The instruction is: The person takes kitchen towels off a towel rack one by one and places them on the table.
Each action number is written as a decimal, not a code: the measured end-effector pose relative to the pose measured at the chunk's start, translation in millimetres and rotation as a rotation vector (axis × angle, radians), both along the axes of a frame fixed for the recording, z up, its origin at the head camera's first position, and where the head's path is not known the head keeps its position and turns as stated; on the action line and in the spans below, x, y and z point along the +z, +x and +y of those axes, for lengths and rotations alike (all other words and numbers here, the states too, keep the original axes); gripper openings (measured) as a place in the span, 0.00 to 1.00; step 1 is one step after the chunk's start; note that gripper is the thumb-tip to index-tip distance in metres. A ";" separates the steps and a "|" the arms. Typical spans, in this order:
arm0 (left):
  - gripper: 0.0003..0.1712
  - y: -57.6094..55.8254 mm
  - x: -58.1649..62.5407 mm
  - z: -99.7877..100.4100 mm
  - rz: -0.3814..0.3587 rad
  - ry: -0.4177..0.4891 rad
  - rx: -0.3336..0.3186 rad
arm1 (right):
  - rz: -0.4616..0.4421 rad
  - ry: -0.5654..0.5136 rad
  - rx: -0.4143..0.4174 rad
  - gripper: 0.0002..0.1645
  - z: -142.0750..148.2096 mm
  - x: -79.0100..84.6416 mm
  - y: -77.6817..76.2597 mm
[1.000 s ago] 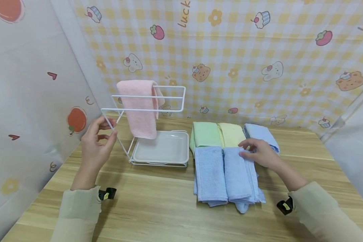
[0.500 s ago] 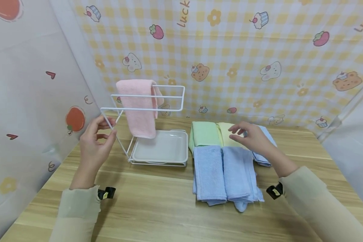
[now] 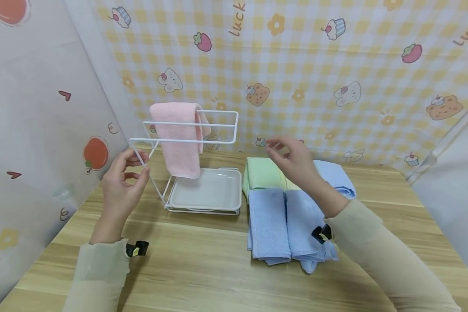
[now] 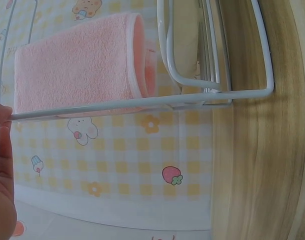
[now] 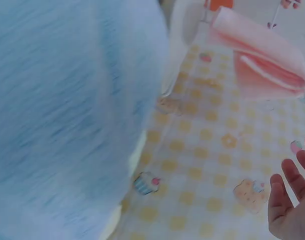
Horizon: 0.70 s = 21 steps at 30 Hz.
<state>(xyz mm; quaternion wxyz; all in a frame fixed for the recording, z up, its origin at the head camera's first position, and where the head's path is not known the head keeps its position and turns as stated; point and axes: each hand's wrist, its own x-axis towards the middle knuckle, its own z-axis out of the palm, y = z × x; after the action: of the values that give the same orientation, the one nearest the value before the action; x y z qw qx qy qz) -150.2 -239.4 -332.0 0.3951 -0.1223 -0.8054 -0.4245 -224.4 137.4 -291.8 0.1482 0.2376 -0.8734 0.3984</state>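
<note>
A white wire rack [image 3: 179,141] stands at left on the table, a folded pink towel [image 3: 178,151] draped over its upper bars. My left hand [image 3: 121,186] pinches the rack's slanted side wire between thumb and fingers; fingertips on the wire [image 4: 117,104] also show in the left wrist view. Above the folded green towel [image 3: 262,172] my right hand [image 3: 294,164] is in the air, fingers loosely bent, holding nothing. It and its forearm hide most of a yellow towel [image 3: 290,185]. Folded blue towels [image 3: 270,225] lie in front, and another blue towel [image 3: 333,173] behind at right.
A white tray [image 3: 208,190] sits in the rack's base. The wooden table [image 3: 203,268] meets a checked, patterned backdrop [image 3: 312,56] at the back and a pale side sheet [image 3: 43,130] at left. A blurred blue towel [image 5: 67,120] fills much of the right wrist view.
My right hand has lifted off the front blue towels and moved up and left, over the back row of towels. My left hand and the rack have stayed put.
</note>
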 end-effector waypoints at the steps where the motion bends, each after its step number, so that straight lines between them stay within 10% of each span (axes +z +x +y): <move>1: 0.23 -0.1 -0.1 0.0 -0.003 0.000 0.000 | 0.012 -0.025 -0.002 0.14 -5.0 3.5 0.7; 12: 0.23 -1.4 0.3 -1.0 0.017 0.014 0.001 | 0.169 -0.143 0.097 0.15 -53.5 50.1 -2.0; 21: 0.23 -0.5 -1.0 -0.2 -0.001 0.023 0.000 | 0.270 0.012 0.180 0.15 -90.8 88.2 -10.0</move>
<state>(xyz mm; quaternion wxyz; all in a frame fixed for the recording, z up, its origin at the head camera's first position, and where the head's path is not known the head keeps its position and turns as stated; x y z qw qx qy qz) -150.7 -239.6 -333.0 0.3961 -0.1174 -0.8006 -0.4339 -234.4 46.6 -203.6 0.2264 0.3673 -0.8231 0.3692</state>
